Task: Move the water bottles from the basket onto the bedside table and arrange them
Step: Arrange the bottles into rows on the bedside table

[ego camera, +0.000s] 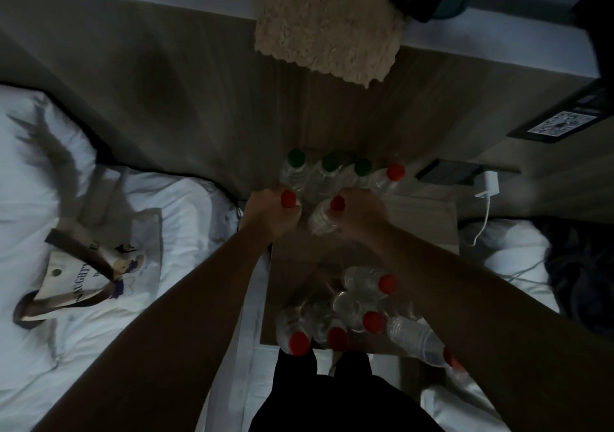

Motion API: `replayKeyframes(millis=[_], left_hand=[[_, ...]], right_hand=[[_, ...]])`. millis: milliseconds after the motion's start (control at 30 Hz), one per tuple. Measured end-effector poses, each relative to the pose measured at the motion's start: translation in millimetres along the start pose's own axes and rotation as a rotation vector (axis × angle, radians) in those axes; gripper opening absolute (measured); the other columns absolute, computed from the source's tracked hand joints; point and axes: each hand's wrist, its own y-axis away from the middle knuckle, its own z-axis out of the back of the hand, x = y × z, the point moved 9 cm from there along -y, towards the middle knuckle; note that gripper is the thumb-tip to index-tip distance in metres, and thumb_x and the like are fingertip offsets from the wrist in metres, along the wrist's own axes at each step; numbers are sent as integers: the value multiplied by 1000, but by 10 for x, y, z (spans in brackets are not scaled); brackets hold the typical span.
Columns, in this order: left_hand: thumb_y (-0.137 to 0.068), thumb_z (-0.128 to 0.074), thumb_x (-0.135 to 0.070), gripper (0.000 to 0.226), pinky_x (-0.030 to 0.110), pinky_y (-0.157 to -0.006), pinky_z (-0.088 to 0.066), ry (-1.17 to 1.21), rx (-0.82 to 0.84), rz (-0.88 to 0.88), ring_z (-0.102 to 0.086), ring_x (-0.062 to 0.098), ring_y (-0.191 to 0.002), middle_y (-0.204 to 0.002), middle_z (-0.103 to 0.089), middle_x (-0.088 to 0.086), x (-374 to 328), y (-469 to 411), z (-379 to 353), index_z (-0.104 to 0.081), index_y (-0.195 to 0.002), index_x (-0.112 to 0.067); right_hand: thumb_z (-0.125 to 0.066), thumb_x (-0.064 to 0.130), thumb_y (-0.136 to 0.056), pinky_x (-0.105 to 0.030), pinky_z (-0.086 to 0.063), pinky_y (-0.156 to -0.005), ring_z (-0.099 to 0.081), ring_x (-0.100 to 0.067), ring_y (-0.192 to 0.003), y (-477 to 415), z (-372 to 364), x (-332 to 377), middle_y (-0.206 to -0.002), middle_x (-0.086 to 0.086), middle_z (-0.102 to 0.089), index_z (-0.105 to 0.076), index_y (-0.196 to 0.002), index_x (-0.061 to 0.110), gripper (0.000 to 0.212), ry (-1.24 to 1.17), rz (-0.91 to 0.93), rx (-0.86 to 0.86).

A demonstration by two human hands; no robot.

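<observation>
On the wooden bedside table (428, 222) a back row of clear water bottles stands upright: three with green caps (329, 162) and one with a red cap (395, 171). My left hand (269, 214) grips a red-capped bottle (288, 198) in front of that row. My right hand (360, 212) grips another red-capped bottle (324, 217) beside it. Several more red-capped bottles (365, 312) lie heaped at the table's near edge; I cannot make out a basket around them.
A white bed (83, 348) with a printed tote bag (109, 265) lies to the left. A charger with its cable (486, 185) and a dark device (445, 170) sit at the table's right back. A fluffy beige item (329, 23) hangs above. More white bedding (511, 262) lies to the right.
</observation>
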Motion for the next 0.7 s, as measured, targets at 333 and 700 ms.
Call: replayKeyframes(millis=[333,700], left_hand=[[-83,-64,-22,24,42,-80,-55,-28,16,-59,-65,28,-85,-90,-69,15,-179,-182,-20,-64,-98,-4],[-81,-69,-36,43,30,-79,-45,-98,-131,-73,-62,26,-99,-111,-64,8,-48,-156,-147,-57,-118,-18]], right_hand=[[-58,32,-85,-23,-36,-49,-52,-12,-58,-195,-68,93,-62,3,-53,-50,-62,20,27,-66,32,17],[-60,42,-83,-31,-45,-64,-56,-17,-73,-238,-122,56,-78,1,-58,-51,-79,20,24,-65,56,13]])
